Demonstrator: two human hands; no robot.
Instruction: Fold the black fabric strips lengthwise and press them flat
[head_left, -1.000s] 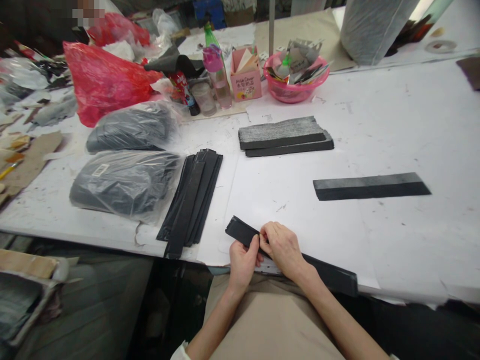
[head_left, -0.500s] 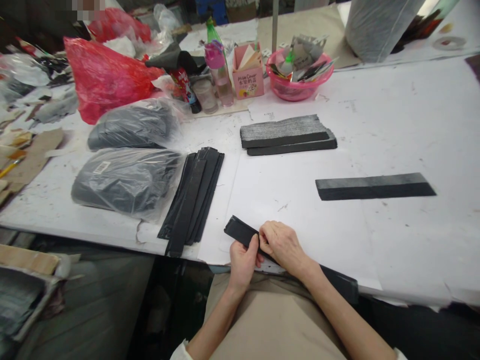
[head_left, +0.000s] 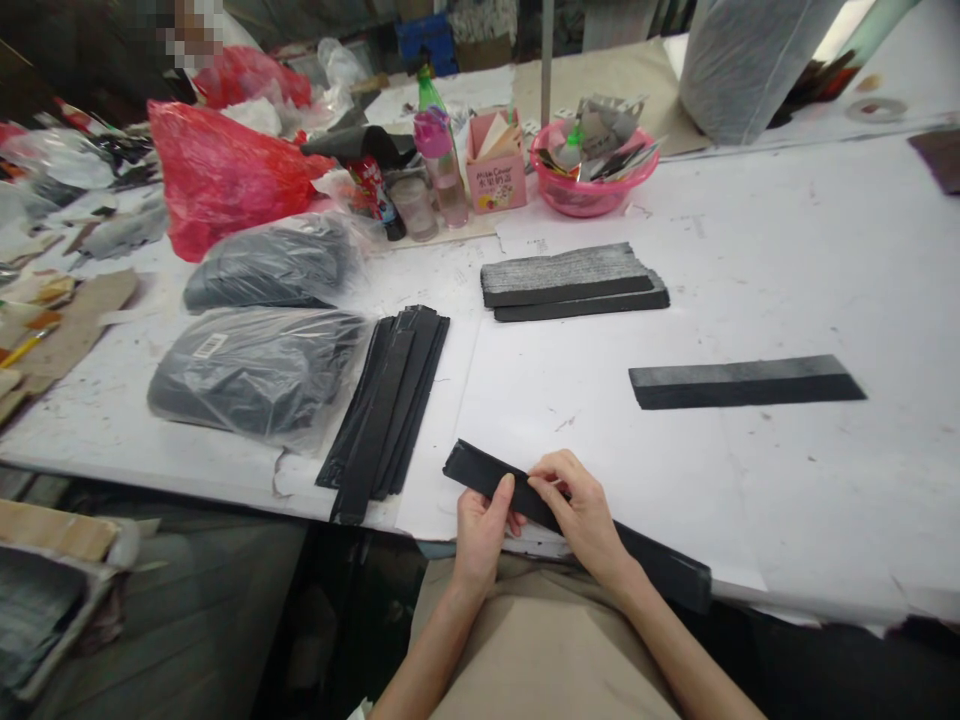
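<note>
A long black strip (head_left: 480,465) lies slantwise across the table's front edge, its right end reaching past the edge. My left hand (head_left: 484,525) grips it from below, thumb on top. With fingers bent and pinched, my right hand (head_left: 574,505) holds the strip's upper edge just right of the left thumb. To the left, a fanned pile of black strips (head_left: 386,400) overhangs the front edge slightly. A single grey-and-black strip (head_left: 746,382) lies flat to the right. Farther back is a stack of overlapping grey-and-black strips (head_left: 574,275).
Plastic-wrapped dark rolls (head_left: 255,370) lie left of the pile, with a red plastic bag (head_left: 225,180) behind. Along the back stand a pink-capped bottle (head_left: 442,170), a pink box (head_left: 496,165) and a pink basket (head_left: 592,195) of odds and ends. A vertical pole (head_left: 547,60) rises behind them.
My right hand has slid a little to the right along the strip, away from my left thumb. My left hand keeps its grip. The view has shifted slightly.
</note>
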